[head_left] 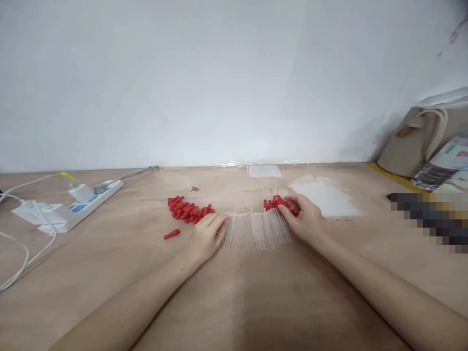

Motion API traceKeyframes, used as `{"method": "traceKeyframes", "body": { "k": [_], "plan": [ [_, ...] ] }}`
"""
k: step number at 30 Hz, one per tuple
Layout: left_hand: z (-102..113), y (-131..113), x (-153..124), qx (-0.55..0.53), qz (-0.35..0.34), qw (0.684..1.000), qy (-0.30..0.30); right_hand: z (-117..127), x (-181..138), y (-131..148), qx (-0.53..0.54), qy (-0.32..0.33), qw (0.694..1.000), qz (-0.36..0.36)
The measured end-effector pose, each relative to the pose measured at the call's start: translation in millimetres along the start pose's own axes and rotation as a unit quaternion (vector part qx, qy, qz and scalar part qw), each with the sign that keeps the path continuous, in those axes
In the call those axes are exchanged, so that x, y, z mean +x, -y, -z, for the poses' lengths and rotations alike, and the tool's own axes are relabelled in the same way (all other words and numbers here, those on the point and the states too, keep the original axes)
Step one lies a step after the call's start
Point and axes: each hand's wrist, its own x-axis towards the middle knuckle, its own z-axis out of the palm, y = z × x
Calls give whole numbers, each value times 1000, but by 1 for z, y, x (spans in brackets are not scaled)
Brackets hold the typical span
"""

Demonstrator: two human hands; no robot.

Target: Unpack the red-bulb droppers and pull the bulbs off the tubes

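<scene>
A row of thin clear tubes lies side by side on the table between my hands. My left hand rests at the row's left end, fingers curled together against the tube ends; what they pinch, if anything, is hidden. Beside it is a pile of red rubber bulbs, and one loose red bulb lies nearer to me. My right hand is closed around a red rubber bulb at the row's far right corner. Several more red bulbs sit there, partly covered by its fingers.
Clear plastic bags lie beyond my right hand, and a small zip bag is near the wall. A white power strip with chargers and cables stands at left. A beige bag and a pixelated dark object are at right.
</scene>
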Motion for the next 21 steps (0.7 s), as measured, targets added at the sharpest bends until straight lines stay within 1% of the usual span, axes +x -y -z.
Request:
{"method": "traceKeyframes", "body": {
  "k": [2, 4, 6, 8, 10, 11, 12, 13, 14, 16, 17, 18, 19, 20, 21],
  "plan": [
    [-2, -1, -3, -12, -12, 1000, 10, -1, 6, 5, 14, 25, 999, -27],
    [-1, -5, -6, -39, -11, 999, 36, -4, 14, 12, 41, 63, 996, -40],
    [3, -9, -8, -72, -9, 995, 65, -12, 24, 20, 72, 98, 991, -52],
    [7, -12, -7, -95, -3, 993, 72, -22, 30, 30, 102, 115, 986, -64],
    [11, -13, -2, -112, 29, 992, 56, -33, 32, 41, 133, 131, 981, -61],
    [13, -13, 2, -123, 63, 989, 43, -38, 31, 48, 147, 138, 978, -52],
    [14, -12, 7, -140, 112, 983, 28, -43, 28, 55, 156, 145, 976, -41],
    [14, -12, 13, -169, 171, 970, 18, -47, 25, 62, 163, 150, 975, -27],
    [14, -12, 18, -212, 234, 949, 14, -51, 22, 69, 168, 153, 974, -11],
    [13, -14, 28, -325, 343, 881, 19, -57, 15, 81, 157, 150, 976, 29],
    [12, -15, 32, -381, 379, 843, 24, -59, 13, 85, 141, 143, 978, 50],
    [12, -16, 35, -427, 404, 809, 27, -61, 11, 88, 125, 135, 980, 72],
    [12, -17, 37, -458, 419, 784, 27, -62, 9, 90, 112, 130, 981, 96],
    [13, -16, 39, -474, 429, 769, 22, -62, 9, 90, 107, 129, 979, 120],
    [16, -13, 40, -477, 436, 763, 14, -60, 9, 88, 105, 133, 976, 139]
  ]
}}
